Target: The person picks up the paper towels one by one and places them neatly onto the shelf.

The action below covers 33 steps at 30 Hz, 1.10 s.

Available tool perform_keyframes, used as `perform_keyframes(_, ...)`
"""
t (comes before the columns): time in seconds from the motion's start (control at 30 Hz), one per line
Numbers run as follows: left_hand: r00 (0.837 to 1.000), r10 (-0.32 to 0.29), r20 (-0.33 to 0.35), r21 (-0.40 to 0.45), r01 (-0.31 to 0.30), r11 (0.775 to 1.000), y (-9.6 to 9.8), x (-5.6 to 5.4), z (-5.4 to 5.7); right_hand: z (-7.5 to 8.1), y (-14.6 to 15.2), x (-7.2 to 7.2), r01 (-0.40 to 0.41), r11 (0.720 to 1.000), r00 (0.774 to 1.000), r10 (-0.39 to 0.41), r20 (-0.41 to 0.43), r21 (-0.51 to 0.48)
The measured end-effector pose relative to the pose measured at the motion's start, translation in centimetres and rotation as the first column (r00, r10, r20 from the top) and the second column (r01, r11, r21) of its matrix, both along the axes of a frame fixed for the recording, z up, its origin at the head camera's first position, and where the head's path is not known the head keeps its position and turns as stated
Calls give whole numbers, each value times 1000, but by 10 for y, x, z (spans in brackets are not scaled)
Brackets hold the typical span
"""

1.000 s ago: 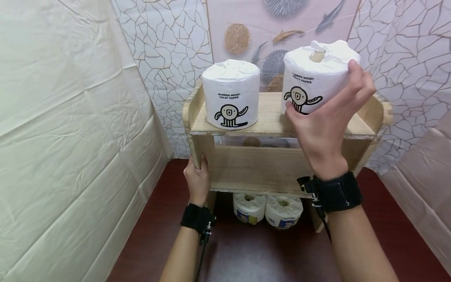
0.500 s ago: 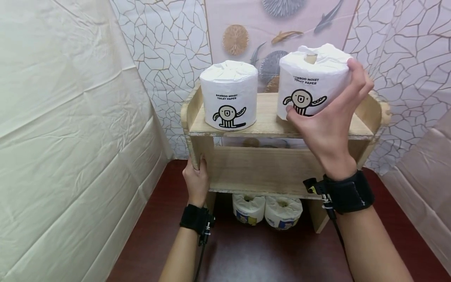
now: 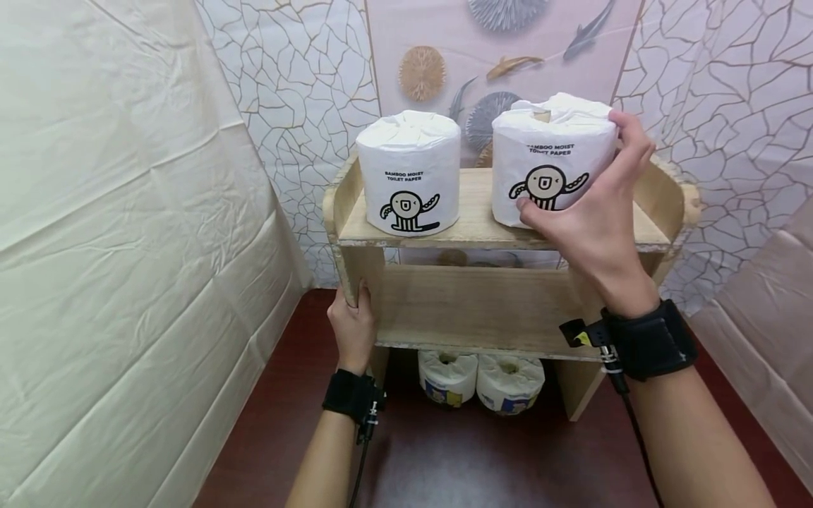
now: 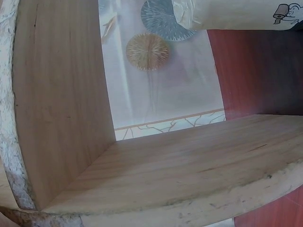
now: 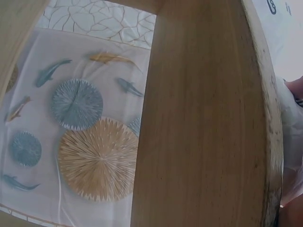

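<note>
Toilet rolls (image 3: 409, 162), two crinkled paper cylinders by the wooden upper shelf's (image 3: 476, 201) front edge; right hand (image 3: 593, 219), spread wide, grips one, left hand (image 3: 353, 324) clasps side panel (image 3: 368, 262)!

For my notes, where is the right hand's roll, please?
In the head view, the roll is at the top shelf, right of the matching roll.

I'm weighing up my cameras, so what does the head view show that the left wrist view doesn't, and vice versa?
Only the head view: the right hand gripping the right roll, and the left roll beside it.
Only the left wrist view: a small line drawing on a white wrapper.
Both: the wooden shelf, dark red tabletop and patterned backdrop.
</note>
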<state>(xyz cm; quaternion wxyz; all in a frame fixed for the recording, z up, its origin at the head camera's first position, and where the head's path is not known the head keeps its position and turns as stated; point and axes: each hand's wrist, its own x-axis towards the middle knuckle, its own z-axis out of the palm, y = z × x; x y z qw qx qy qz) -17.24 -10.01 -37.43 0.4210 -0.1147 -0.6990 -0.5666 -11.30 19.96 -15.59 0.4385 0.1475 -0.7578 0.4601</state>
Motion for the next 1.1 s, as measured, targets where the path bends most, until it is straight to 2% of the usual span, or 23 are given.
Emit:
perform_keyframes(0.17, 1000, -18, 10, -13, 19, 1000, -2, 1, -1, 3, 6, 0, -5, 1000, 1000, 4, 9, 19)
perform_keyframes(0.37, 1000, -10, 28, -15, 10, 1000, 0, 3, 0, 2, 12, 0, -92, 996, 994, 92, 65, 0)
perform_keyframes(0.5, 999, 7, 47, -13, -7, 1000, 4, 8, 5, 1, 15, 0, -104, 995, 987, 102, 125, 7)
perform_keyframes(0.67, 999, 29, 37, -5, -29, 1000, 7, 12, 14, 2, 19, 1, -99, 995, 976, 90, 196, 34)
perform_keyframes(0.83, 998, 36, 44, -3, -35, 999, 5, 8, 9, 3, 22, 4, -105, 993, 963, 88, 255, 52)
perform_keyframes(1.1, 999, 18, 40, -6, -17, 1000, 0, 2, 1, 2, 26, 8, -106, 992, 950, 83, 300, 64)
